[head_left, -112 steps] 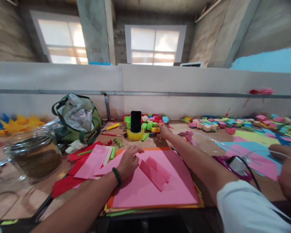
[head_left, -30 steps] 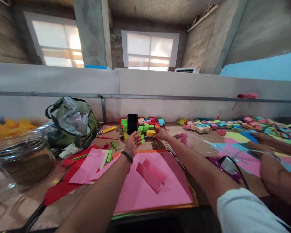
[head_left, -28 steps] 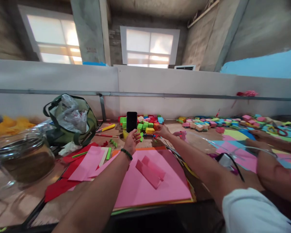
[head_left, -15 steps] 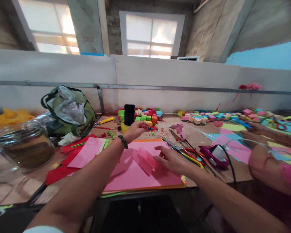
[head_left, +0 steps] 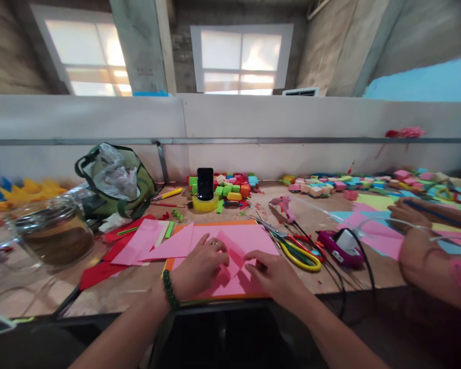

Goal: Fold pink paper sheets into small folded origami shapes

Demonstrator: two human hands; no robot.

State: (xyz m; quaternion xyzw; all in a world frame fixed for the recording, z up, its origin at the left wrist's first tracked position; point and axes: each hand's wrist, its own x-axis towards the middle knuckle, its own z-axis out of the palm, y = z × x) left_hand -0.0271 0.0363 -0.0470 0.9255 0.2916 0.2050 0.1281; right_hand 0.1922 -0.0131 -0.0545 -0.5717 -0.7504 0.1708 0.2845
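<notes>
A small folded pink paper [head_left: 234, 252] stands on the stack of pink sheets [head_left: 259, 236] in front of me. My left hand [head_left: 205, 264] is at the folded paper's left side, its fingers curled and pressed against it. At its right side, my right hand [head_left: 274, 274] pinches the edge between thumb and fingers. Another pink sheet [head_left: 172, 245] lies slanted at the stack's left edge, beside my left hand. Scissors with yellow handles [head_left: 301, 259] rest just right of the stack.
A phone [head_left: 205, 184] stands in a yellow tape roll [head_left: 205, 204], with folded paper cubes [head_left: 230, 189] behind. The glue gun [head_left: 282, 207] and cables lie right. A glass jar [head_left: 54, 233] and green bag [head_left: 138, 177] stand left; another person's arm [head_left: 426, 256] reaches in from the right.
My left hand has come back from near the phone to the folded paper. A pink sheet now lies slanted at the stack's left. My right hand stays by the paper.
</notes>
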